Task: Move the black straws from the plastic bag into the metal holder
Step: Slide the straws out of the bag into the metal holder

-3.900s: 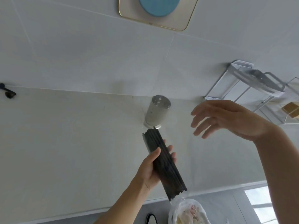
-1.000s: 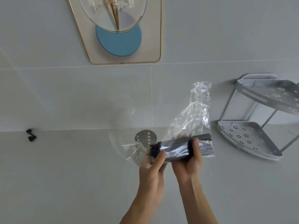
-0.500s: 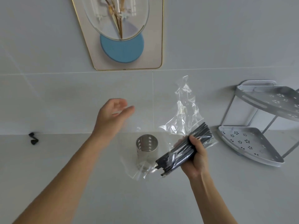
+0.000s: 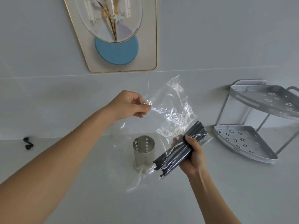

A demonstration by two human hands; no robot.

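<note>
Left hand, open and clear half a second ago, now pinches the clear crinkled plastic bag (peeling begins), right-hand grip clasping the black straw bundle, at 3 o'clock beside the perforated metal cylinder holder on the desk.

The mouth of the metal holder is open from above, but the plastic bag hangs over it between my hands. The corner rack stands well apart at the right. The counter at left gives free room.
</note>
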